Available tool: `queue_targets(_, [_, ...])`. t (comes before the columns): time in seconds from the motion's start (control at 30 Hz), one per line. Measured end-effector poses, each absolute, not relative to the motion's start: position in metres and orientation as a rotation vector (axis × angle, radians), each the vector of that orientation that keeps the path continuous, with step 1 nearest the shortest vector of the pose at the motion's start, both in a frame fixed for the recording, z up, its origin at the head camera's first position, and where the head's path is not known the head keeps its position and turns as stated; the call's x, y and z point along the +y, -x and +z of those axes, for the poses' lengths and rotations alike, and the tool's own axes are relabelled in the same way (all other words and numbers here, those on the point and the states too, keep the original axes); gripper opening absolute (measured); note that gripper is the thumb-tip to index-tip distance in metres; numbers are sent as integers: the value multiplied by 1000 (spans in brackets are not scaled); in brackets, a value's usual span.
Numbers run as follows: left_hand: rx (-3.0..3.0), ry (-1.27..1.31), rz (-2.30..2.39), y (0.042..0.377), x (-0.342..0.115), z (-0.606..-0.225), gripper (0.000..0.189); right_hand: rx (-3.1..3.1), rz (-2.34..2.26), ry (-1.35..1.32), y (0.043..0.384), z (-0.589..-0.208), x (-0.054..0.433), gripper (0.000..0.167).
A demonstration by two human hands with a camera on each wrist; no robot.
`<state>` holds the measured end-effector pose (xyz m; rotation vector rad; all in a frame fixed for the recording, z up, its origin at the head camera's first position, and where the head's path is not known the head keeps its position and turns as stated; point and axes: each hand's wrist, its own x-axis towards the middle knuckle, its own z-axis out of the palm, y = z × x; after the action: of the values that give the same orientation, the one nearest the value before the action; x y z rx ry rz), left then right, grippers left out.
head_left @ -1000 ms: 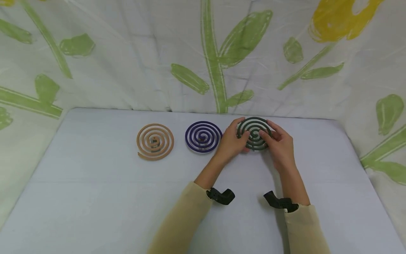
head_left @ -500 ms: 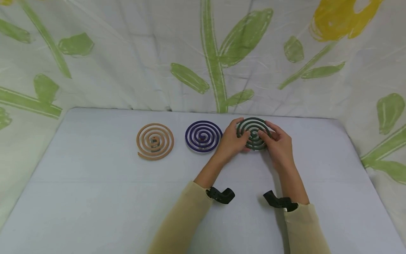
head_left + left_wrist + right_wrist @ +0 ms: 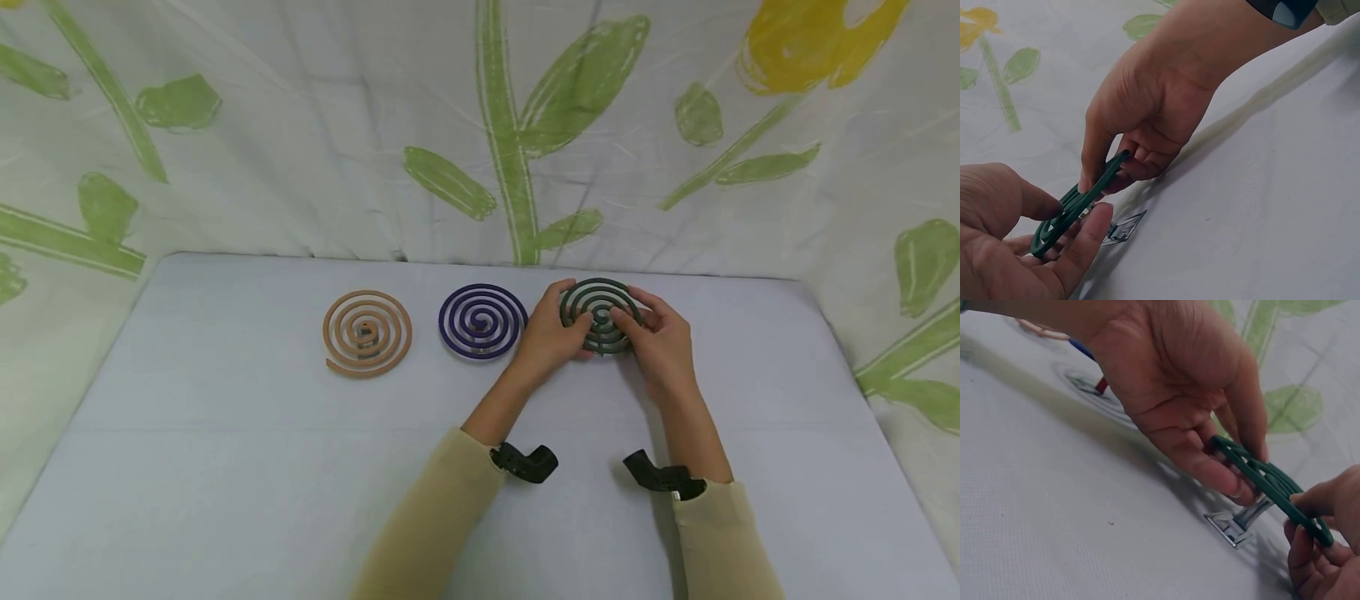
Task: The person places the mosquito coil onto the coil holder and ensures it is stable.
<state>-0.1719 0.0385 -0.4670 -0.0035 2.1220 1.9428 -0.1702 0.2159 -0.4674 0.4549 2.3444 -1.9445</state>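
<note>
In the head view my left hand (image 3: 551, 333) and right hand (image 3: 663, 342) hold a green mosquito coil (image 3: 600, 287) between them. Each thumb presses on its top near the centre, with fingers underneath at the sides. The wrist views show the coil (image 3: 1063, 231) tilted above the table. Beneath it a small metal coil stand (image 3: 1235, 528) reaches up toward the coil's underside. To the left of my left hand sits a dark purple-blue coil (image 3: 482, 290), and farther left a tan coil (image 3: 367, 375). Small stands show through the middles of both.
A white table (image 3: 262, 492) carries the coils in a row near its back edge. Behind it hangs a white cloth (image 3: 300, 167) printed with green leaves and yellow flowers. A black wrist camera (image 3: 532, 464) sits on the left wrist, another (image 3: 660, 477) on the right.
Almost nothing differs. Both hands keep their grip on the green mosquito coil, and the other coils stay in place; the head view has shifted very slightly.
</note>
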Motion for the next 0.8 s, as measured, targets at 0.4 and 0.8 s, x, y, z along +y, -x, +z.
queue_targets(0.4, [2300,69,1910,174,44,-469,61,2464,-1779,-339,170,-464,218,63])
queue_targets(0.8, [2261,136,1936,173,46,-470,61,2407,-1745,-333,171,-462,220,69])
